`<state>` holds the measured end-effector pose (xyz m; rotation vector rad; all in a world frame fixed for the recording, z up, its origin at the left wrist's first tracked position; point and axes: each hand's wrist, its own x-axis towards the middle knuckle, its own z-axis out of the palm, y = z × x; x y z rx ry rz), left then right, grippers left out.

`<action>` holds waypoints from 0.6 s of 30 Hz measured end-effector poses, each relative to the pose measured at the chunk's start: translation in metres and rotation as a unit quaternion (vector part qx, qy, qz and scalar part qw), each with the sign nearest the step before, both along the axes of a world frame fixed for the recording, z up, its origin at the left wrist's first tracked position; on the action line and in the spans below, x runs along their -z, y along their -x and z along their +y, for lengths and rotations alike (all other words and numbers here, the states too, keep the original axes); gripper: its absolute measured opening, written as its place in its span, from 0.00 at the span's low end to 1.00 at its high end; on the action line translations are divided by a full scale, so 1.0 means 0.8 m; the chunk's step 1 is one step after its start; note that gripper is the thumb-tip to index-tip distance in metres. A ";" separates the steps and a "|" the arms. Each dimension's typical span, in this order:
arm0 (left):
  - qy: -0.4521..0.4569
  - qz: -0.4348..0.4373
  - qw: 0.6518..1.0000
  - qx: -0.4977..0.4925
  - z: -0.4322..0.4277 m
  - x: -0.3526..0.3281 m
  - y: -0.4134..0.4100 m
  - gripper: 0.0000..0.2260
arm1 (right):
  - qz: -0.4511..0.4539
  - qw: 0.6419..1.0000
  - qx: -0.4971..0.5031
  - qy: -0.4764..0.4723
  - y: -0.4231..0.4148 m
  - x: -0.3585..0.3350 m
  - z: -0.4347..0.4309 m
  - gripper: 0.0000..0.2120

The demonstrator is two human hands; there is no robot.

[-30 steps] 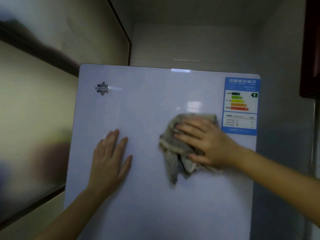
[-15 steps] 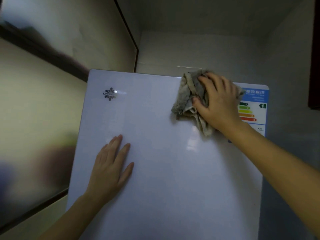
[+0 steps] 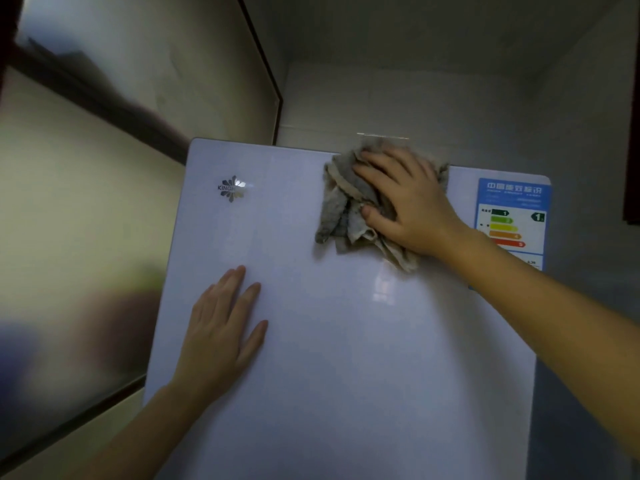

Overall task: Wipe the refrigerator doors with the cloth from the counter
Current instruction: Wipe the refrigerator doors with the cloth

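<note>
My right grip (image 3: 412,206) lies palm-down on the crumpled grey cloth (image 3: 341,206), fingers spread over it and thumb tucked against its lower folds, pinning it to the refrigerator door (image 3: 346,341) at the door's top edge, right of centre. The cloth bunches out to the left of the hand, a frayed tail hangs below the wrist, and a little of it rises past the door's upper rim. My left grip (image 3: 221,327) is released and flat, palm pressed to the bare door lower down and to the left, well apart from the cloth, holding nothing.

The door is glossy and pale, tinted lilac in the dim light, with soft window-like reflections just below the cloth. Near its upper left corner sits a silver flower-shaped brand badge (image 3: 232,189); the letters "KING" read clearly, the rest lost in glare. At the upper right corner is a blue energy label (image 3: 512,220), headed with a row of white Chinese characters too small for me to read with confidence. Its chart runs from a green bar marked 1 through yellow and orange to a red bar marked 5, and a dark arrow marked 1 sits at the right. My right forearm covers the label's lower left part.

Left of the refrigerator stands a frosted glass panel (image 3: 69,220) in a dark frame. Grey walls close in behind and at right, where a dark red cabinet edge (image 3: 632,150) shows.
</note>
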<state>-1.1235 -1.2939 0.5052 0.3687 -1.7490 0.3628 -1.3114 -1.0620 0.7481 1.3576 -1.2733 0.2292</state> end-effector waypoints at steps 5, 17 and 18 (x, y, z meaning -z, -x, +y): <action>-0.010 0.013 1.000 0.013 0.005 0.000 0.004 0.27 | 0.069 0.995 0.003 -0.072 0.027 0.067 0.033 0.32; 0.016 0.036 0.999 0.038 0.039 0.015 0.034 0.26 | 0.002 0.999 0.044 0.015 0.078 0.051 0.113 0.33; 0.018 0.038 0.999 0.034 0.040 0.017 0.036 0.26 | -0.014 0.999 0.037 0.027 0.076 0.054 0.109 0.33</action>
